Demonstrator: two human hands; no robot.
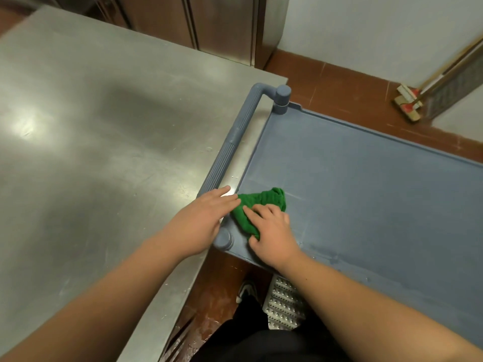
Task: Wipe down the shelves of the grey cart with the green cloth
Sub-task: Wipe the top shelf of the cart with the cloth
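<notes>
The grey cart's top shelf [366,194] fills the right half of the view, with its ribbed handle [230,150] along the left end. A crumpled green cloth [264,202] lies in the shelf's near left corner. My right hand [274,231] presses on the cloth's near part, fingers curled over it. My left hand [206,218] lies flat with straight fingers over the near end of the handle and the corner post, its fingertips touching the cloth's left edge.
A steel worktable [91,142] abuts the cart on the left. Steel cabinets [209,22] stand behind it. A broom [418,97] leans by the white wall at the far right. Red floor tiles, my shoe [247,290] and a perforated floor grate [285,301] show below.
</notes>
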